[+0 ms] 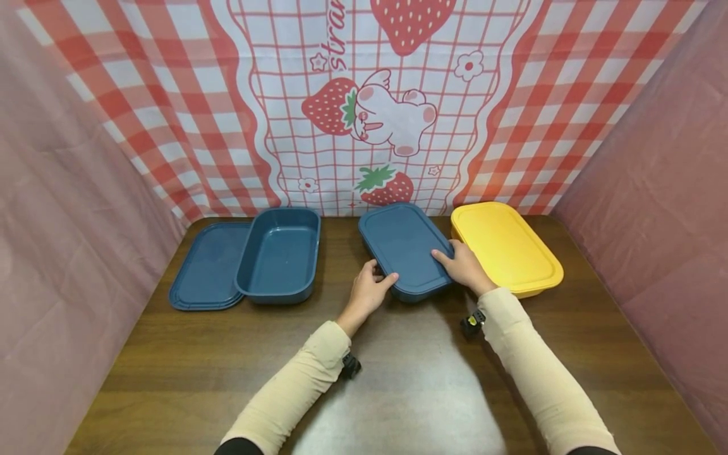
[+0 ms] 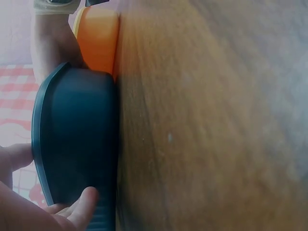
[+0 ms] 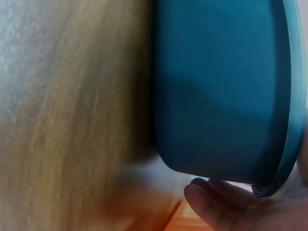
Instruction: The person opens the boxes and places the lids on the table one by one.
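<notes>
Lid in blue [image 1: 207,268] at ten o'clock on the bench [image 1: 409,385], open blue box [image 1: 279,259] overlapping it at eleven, left hand [image 1: 367,291] gripping the covered blue box [image 1: 404,243] at its seven o'clock, right hand [image 1: 466,268] gripping its three o'clock, yellow lidded box [image 1: 506,246] at two.

Inside of lidded blue box [image 1: 405,246] hidden

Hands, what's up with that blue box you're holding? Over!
Left hand, right hand gripping blue box. Lid on top. Yellow box close beside right hand.
</notes>
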The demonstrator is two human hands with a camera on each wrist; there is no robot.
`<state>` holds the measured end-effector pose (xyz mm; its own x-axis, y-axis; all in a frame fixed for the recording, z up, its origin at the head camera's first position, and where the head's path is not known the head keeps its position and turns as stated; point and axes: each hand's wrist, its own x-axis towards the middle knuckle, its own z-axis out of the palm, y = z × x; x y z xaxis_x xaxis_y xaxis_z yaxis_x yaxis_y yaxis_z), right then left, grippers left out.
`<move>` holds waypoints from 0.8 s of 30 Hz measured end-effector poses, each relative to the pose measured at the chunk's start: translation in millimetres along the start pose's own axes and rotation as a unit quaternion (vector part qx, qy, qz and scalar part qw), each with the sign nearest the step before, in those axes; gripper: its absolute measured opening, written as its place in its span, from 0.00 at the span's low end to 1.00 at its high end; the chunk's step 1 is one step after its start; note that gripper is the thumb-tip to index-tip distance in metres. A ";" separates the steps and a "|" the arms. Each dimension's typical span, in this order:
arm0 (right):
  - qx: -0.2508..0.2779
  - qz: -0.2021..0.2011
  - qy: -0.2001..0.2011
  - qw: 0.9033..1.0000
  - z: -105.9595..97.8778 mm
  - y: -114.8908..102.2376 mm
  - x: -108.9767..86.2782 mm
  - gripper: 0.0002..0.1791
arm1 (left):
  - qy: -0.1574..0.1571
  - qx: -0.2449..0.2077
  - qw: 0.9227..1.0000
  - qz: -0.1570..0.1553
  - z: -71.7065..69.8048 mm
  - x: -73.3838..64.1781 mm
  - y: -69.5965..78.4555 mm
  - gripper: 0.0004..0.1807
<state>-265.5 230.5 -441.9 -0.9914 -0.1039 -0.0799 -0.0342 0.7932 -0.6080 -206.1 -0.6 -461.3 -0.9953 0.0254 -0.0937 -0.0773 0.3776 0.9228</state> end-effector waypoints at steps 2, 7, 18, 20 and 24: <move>0.002 0.000 0.004 1.000 0.1 0.3 -0.6 0.40 | 0.005 -0.003 1.000 0.001 0.3 0.3 0.2 0.35; 0.017 0.010 0.008 1.000 0.2 2.3 -1.7 0.38 | 0.009 -0.003 1.000 0.012 -0.8 0.6 1.8 0.33; 0.086 0.035 -0.012 0.996 -1.9 5.0 -7.1 0.34 | 0.003 0.024 0.999 0.023 -6.0 2.4 4.9 0.35; 0.090 0.038 -0.011 0.995 -2.0 4.5 -8.6 0.33 | -0.002 0.034 0.999 0.021 -6.1 2.4 5.4 0.37; 0.099 0.042 -0.006 0.994 -2.5 2.0 -13.0 0.33 | -0.010 0.045 0.999 0.021 -6.2 3.2 4.9 0.38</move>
<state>-253.0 235.0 -440.2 -0.9881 -0.0510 -0.1451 0.0746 0.6660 -0.7422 -210.1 -4.4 -454.8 -0.9960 0.0624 -0.0636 -0.0281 0.4577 0.8887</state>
